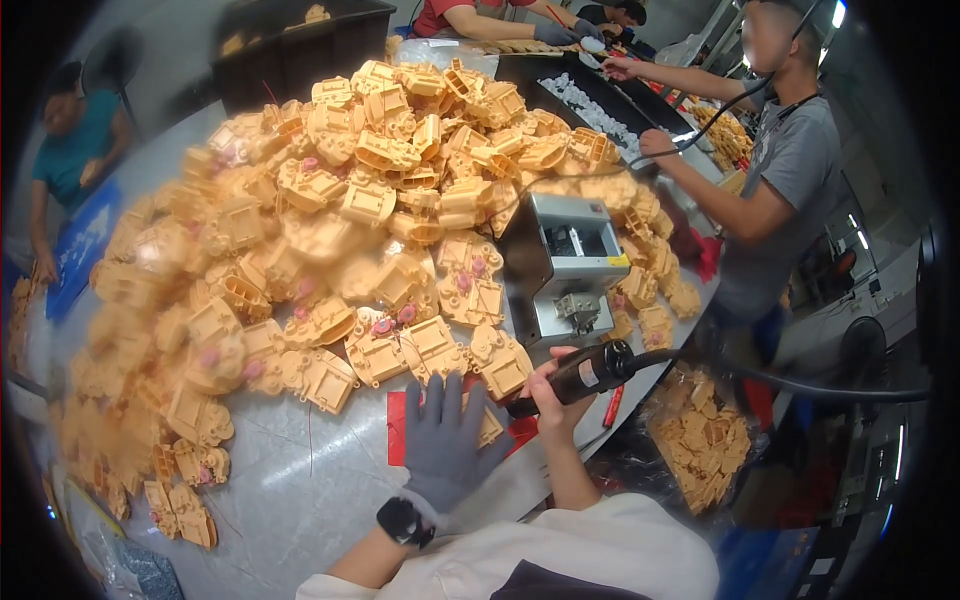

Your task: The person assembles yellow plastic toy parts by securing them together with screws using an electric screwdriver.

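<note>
One corded black tool [588, 371] is enclosed by the right hand [556, 398]'s grip; one orange casing [490, 427], on red mat [397, 430], is partly covered, apparently for steadying, by the gloved left hand [445, 445], grip spread flat.

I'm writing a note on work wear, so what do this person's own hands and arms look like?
The left hand wears a plain grey glove covering the fingers, with a black watch at the wrist. The right hand shows no glove. Both forearms are uncovered below a loose, off-white top.
</note>
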`<move>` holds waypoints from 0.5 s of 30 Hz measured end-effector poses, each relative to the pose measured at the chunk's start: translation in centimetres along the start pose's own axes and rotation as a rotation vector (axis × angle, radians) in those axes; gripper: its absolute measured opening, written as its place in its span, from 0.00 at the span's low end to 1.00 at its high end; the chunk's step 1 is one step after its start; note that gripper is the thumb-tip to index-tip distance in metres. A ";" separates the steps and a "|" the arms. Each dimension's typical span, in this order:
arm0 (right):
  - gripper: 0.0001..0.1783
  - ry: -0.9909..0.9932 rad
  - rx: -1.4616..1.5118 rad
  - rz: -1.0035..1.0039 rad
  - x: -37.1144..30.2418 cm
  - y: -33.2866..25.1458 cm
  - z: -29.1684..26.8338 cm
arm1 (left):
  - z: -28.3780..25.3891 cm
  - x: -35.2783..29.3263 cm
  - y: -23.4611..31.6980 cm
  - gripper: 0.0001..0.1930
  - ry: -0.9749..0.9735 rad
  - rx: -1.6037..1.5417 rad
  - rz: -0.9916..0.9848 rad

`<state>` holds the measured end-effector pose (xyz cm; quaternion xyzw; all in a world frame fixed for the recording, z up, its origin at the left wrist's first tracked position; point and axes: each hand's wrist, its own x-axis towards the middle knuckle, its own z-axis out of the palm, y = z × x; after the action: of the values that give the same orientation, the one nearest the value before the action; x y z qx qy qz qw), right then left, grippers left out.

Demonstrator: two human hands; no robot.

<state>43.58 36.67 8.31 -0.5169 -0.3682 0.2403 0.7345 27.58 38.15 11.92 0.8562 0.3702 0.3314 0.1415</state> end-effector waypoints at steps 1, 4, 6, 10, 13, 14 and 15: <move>0.22 -0.005 -0.004 0.018 0.1 0.0 0.1 | 1.4 -0.3 -0.7 0.32 -0.070 0.037 -0.022; 0.23 -0.007 0.012 0.030 0.1 0.0 0.1 | 1.6 -1.8 -1.0 0.29 -0.169 0.022 -0.056; 0.23 -0.005 0.037 0.025 0.0 0.0 0.0 | 1.7 -2.8 -1.4 0.29 -0.134 0.027 -0.079; 0.23 -0.005 0.026 0.034 0.2 0.1 0.0 | 0.2 -4.0 -1.1 0.28 -0.103 -0.072 -0.110; 0.23 -0.011 0.006 0.019 0.4 0.0 -0.1 | -2.2 -3.4 -0.3 0.27 0.066 -0.219 0.106; 0.23 -0.012 -0.009 0.007 0.3 -0.1 -0.1 | -2.6 -3.1 0.1 0.27 0.063 -0.222 0.104; 0.23 -0.014 -0.009 0.006 0.3 -0.1 -0.1 | -2.9 -2.6 0.4 0.27 0.109 -0.220 0.093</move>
<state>43.86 36.82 8.45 -0.5194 -0.3729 0.2447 0.7289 24.51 35.94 13.05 0.8325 0.2987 0.4221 0.1990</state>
